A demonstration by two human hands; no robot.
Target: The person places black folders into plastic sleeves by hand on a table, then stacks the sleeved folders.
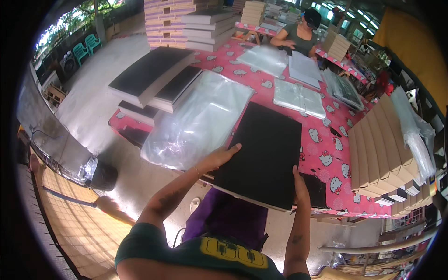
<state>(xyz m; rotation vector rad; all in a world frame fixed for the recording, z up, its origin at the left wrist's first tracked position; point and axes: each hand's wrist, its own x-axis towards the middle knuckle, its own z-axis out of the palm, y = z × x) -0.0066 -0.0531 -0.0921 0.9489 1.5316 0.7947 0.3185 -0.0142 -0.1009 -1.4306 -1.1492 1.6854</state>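
I hold a large flat black book (pixel 263 154) with white page edges over the near edge of the table, tilted slightly. My left hand (pixel 219 157) grips its left edge, fingers spread over the cover. My right hand (pixel 298 184) holds its near right corner. Just left of the book lies a pile of clear plastic sleeves (pixel 198 121). Beneath the book's right corner, another black book (pixel 317 189) lies on the table.
The table has a pink cartoon-print cloth (pixel 326 140). Stacks of black books (pixel 149 74) stand at the far left, and a row of tan-edged books (pixel 378 149) fills the right. Wrapped books (pixel 298 97) lie mid-table. Another person (pixel 301 35) works at the far end.
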